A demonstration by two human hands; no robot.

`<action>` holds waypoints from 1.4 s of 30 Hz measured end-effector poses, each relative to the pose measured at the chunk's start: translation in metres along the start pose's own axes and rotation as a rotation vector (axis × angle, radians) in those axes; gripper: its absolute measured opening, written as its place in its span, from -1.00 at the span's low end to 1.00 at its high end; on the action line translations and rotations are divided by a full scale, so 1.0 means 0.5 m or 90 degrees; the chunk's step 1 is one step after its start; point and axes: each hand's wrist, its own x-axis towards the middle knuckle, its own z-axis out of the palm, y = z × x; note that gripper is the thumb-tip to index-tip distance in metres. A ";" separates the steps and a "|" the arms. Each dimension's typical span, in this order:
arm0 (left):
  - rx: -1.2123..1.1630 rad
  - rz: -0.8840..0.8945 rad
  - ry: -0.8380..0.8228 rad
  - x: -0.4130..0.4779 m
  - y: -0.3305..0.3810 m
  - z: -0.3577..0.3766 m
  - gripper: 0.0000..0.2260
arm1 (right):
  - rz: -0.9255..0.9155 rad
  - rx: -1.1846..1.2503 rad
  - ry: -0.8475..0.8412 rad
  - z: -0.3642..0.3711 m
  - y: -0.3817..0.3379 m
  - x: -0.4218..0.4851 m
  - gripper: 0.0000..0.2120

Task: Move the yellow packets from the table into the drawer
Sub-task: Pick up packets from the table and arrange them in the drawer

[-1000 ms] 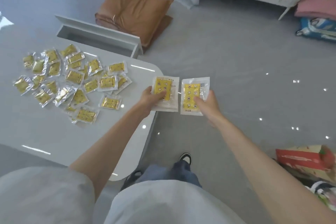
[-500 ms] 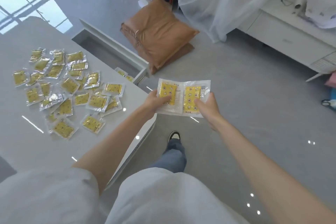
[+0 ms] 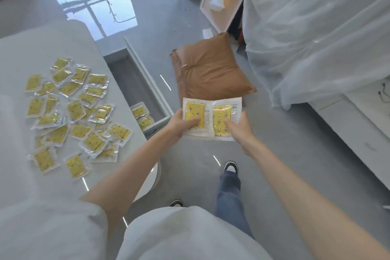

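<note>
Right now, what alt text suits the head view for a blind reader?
The left hand and right hand each grip one of two yellow packets held side by side, just right of the open drawer, where two more packets lie. A pile lies on the table.

packets (image 3: pixel 69 116) lie on the table (image 3: pixel 19 53), drawer (image 3: pixel 147 91) right of it (two packets inside).

Left packet (image 3: pixel 194 116) and right packet (image 3: pixel 222 119): yellow, star-printed, clear-sealed; held level side by side, edges overlapping, right of the open drawer (image 3: pixel 135 86); two packets (image 3: pixel 141 116) lie in its near corner; loose pile (image 3: pixel 71 112) on the surface (image 3: pixel 16 53).
</note>
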 end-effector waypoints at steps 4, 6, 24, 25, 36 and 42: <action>-0.042 0.027 0.074 0.074 0.051 0.048 -0.63 | -0.046 -0.059 -0.082 -0.035 -0.056 0.149 -0.70; -0.086 0.030 0.113 0.103 0.072 0.071 -0.68 | -0.073 -0.111 -0.137 -0.054 -0.093 0.213 -0.70; -0.407 0.001 0.553 0.305 0.127 -0.049 -0.46 | -0.179 -0.331 -0.518 0.211 -0.350 0.559 -0.75; -0.433 -0.001 0.564 0.317 0.132 -0.062 -0.46 | -0.180 -0.348 -0.529 0.235 -0.363 0.572 -0.75; -0.668 -0.013 0.720 0.438 0.149 -0.186 -0.55 | -0.242 -0.514 -0.659 0.480 -0.458 0.675 -0.68; -0.812 -0.028 0.746 0.550 0.096 -0.236 -0.59 | -0.257 -0.596 -0.705 0.635 -0.418 0.762 -0.69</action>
